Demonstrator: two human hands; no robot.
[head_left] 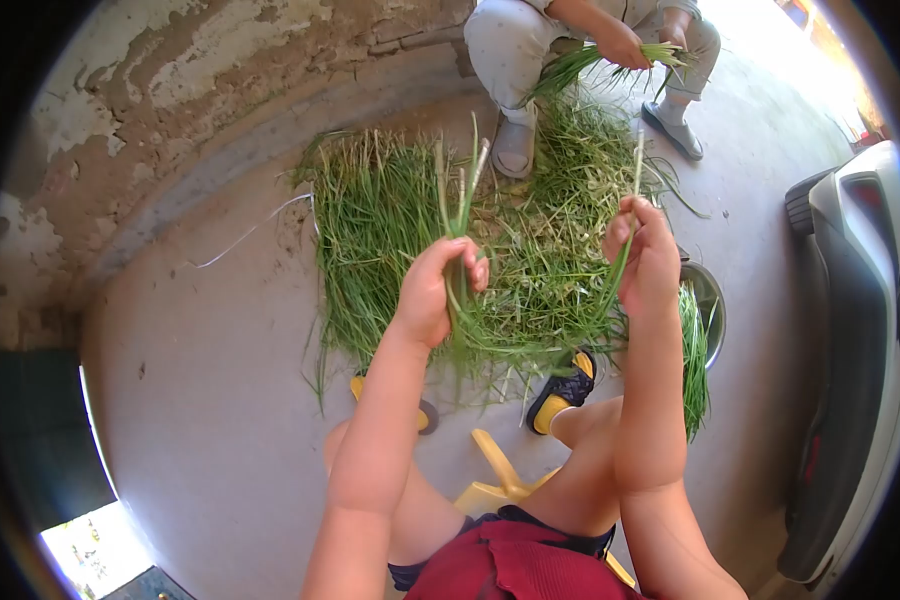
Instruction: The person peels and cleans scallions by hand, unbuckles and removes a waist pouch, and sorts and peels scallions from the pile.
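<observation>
My left hand [438,288] is closed around a few chives [462,200], their pale stem ends pointing up and away from me. A single chive stalk [638,160] with a whitish end stands up from my right hand [644,255], pinched between thumb and fingers. Both hands are raised above the ground, apart from each other. Beneath them spreads a wide heap of chives [545,270], loose and tangled on the right. To its left lies a more orderly layer of chives [375,215], stem ends toward the far side.
Across the heap sits another person [510,45], both hands on a bunch of chives [580,68]. A metal bowl [718,340] and more chives [694,375] are right of my forearm. White string [260,228] lies left. A vehicle [860,330] stands right; a peeling wall [170,100] runs upper left.
</observation>
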